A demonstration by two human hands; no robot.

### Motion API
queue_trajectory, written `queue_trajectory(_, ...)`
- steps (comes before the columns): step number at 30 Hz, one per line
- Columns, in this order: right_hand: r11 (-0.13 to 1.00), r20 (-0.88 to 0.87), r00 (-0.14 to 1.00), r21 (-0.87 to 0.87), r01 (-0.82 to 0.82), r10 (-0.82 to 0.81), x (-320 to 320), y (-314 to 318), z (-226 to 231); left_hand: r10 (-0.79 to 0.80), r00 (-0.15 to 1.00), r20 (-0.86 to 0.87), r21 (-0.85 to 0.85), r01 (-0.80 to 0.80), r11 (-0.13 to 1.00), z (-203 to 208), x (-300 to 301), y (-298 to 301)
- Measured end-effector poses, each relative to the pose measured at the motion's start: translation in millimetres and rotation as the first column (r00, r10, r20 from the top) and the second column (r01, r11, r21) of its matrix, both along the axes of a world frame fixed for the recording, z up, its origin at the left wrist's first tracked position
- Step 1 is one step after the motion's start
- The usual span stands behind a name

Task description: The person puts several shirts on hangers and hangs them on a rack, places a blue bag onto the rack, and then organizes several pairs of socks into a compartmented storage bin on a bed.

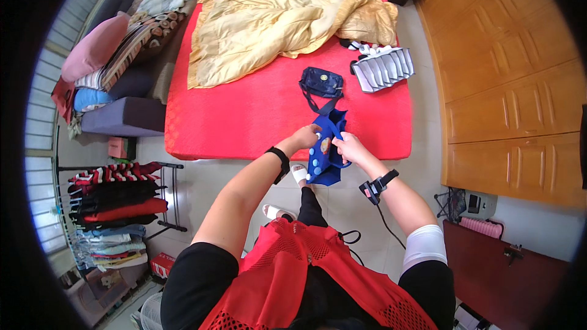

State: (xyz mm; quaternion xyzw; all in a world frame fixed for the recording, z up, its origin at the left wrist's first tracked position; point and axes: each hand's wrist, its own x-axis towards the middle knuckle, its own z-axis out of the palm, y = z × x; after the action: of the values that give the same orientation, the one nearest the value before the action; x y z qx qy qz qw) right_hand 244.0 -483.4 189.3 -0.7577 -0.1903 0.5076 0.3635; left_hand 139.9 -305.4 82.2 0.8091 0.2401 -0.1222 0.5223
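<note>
A blue tote bag (323, 156) with light-blue dots and a picture on its side hangs at the front edge of the bed, its lower end below the mattress edge. My left hand (304, 137) is closed on the bag's upper left edge. My right hand (351, 148) grips its right side near the handle, fingers curled. Just beyond lies a small dark shoulder bag (322, 82); its strap runs toward the tote's top. What the tote holds inside is hidden.
A red-covered bed (244, 122) carries a rumpled yellow quilt (263, 18) and a grey pleated organizer (385, 70). To the left stand a cushion-laden sofa (125, 113) and a clothes rack (174, 195). Wooden cabinets (507, 122) line the right. A cable (389, 227) hangs from my right wrist.
</note>
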Motion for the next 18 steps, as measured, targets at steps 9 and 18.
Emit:
queue_trajectory(9, 1.0, -0.069, 0.997, 0.006, 0.031, -0.03, 29, -33, 16, -0.243, 0.969, 0.043, 0.131, 0.235, 0.963, -24, 85, 18)
queue_trajectory(18, 0.999, -0.056, 0.998, -0.012, 0.041, -0.042, 71, -41, 6, 0.097, 0.93, 0.355, 0.53, -0.286, 0.798, 12, 145, 95)
